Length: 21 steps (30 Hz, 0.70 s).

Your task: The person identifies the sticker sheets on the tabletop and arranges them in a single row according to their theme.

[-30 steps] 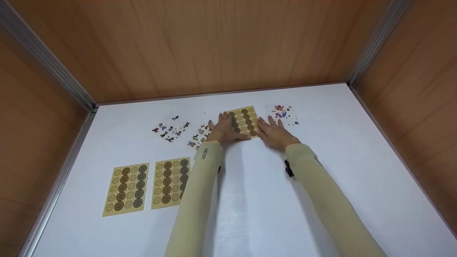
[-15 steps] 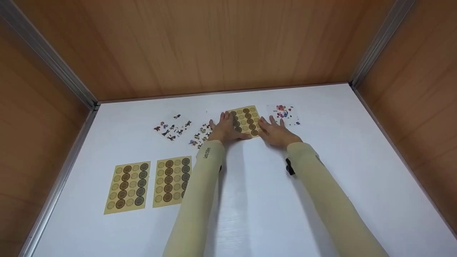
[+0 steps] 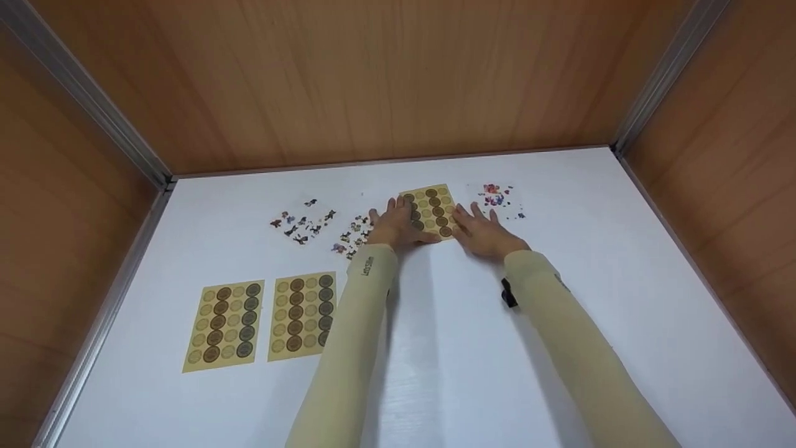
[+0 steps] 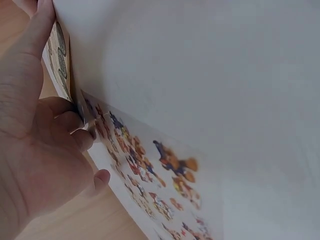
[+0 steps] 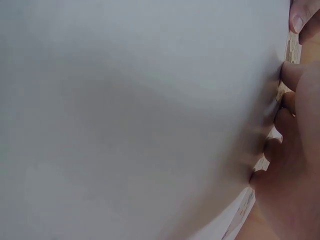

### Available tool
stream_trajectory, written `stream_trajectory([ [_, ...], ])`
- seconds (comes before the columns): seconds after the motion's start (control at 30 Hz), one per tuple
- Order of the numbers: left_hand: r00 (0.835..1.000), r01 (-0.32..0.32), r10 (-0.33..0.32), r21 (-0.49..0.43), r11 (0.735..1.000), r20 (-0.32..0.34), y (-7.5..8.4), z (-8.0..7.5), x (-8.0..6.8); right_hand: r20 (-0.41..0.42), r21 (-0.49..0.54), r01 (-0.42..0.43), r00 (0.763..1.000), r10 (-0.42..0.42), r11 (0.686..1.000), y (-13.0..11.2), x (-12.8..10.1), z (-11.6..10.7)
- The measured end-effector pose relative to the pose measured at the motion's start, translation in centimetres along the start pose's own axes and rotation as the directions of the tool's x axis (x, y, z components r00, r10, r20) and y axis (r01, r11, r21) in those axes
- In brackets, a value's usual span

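Observation:
A tan sheet of round stickers [image 3: 429, 205] lies flat near the back of the white table, between both hands. My left hand [image 3: 398, 225] rests on its left side, thumb stretched along the near edge. The fingers of my right hand [image 3: 488, 238] touch its right edge, fairly straight and slightly spread. Just left of the left hand is a clear sheet of small colourful figure stickers [image 3: 353, 233], partly hidden by that hand. In the right wrist view, the fingertips of the right hand [image 5: 292, 140] meet the table.
Two more tan sheets of round stickers, the outer one [image 3: 222, 326] and the inner one [image 3: 301, 317], lie at the front left; the left sleeve overlaps the inner. Clear sticker sheets lie at back left [image 3: 303, 223] and back right [image 3: 495, 200]. Wooden walls [image 3: 398, 81] enclose the table.

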State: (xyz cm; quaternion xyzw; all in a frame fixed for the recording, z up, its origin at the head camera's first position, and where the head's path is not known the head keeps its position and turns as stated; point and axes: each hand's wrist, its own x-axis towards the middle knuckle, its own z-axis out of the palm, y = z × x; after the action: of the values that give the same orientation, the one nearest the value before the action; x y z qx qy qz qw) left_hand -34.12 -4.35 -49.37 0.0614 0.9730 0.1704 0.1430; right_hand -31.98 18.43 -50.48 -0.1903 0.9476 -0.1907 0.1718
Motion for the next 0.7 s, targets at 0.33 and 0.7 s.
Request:
stream_trajectory([
  [0.33, 1.000, -0.007, 0.006, -0.049, 0.999, -0.007, 0.58, 0.12, -0.44, 0.006, -0.006, 0.019, 1.000, -0.019, 1.000, 0.37, 0.07, -0.28],
  [0.7, 1.000, 0.007, -0.007, -0.051, 0.999, -0.008, 0.35, 0.06, 0.03, -0.006, -0.019, 0.049, 0.999, -0.049, 0.999, 0.11, 0.59, -0.18],
])
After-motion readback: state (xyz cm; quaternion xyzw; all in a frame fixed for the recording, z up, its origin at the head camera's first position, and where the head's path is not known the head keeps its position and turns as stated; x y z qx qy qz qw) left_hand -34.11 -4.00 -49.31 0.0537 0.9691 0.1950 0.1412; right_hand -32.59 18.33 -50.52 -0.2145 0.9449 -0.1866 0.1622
